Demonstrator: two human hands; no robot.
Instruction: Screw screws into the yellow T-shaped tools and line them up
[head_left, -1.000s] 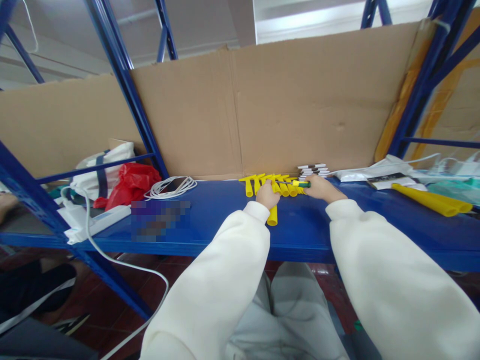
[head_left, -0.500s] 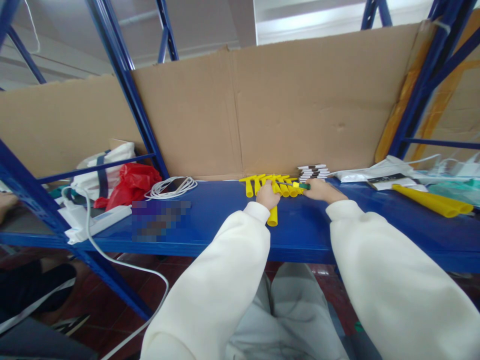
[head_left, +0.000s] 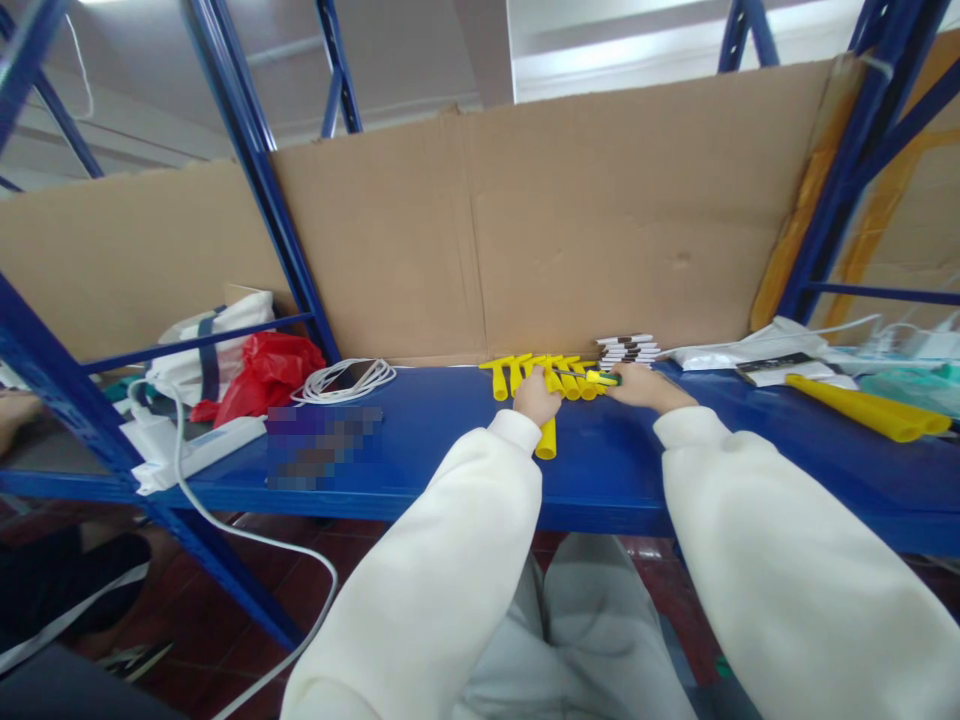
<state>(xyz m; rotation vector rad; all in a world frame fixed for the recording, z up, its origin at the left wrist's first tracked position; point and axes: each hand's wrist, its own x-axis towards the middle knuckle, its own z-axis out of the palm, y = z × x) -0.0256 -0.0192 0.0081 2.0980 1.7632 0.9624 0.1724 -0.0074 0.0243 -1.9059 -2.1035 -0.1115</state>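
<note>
My left hand (head_left: 537, 396) is closed around a yellow T-shaped tube (head_left: 547, 441), whose round end sticks out below the fingers toward me. In my right hand (head_left: 642, 387) is a screwdriver (head_left: 604, 379) with a yellow and green handle. Its thin shaft points left to the top of the held tube; where the tip meets it is too small to make out. Behind both hands, several similar yellow T-shaped tubes (head_left: 499, 382) lie in a row, partly hidden by my left hand.
Small white boxes (head_left: 628, 349) are stacked against the cardboard wall (head_left: 600, 210). Long yellow cones (head_left: 862, 405) and white packets lie on the right of the blue shelf (head_left: 442, 430). Leftward are a coiled white cable (head_left: 346, 380), a red bag (head_left: 274, 370) and a power strip (head_left: 202, 450).
The view has tilted slightly, so everything sits a little lower. My right hand still grips the screwdriver, its handle slightly turned. My left hand keeps its hold on the tube.
</note>
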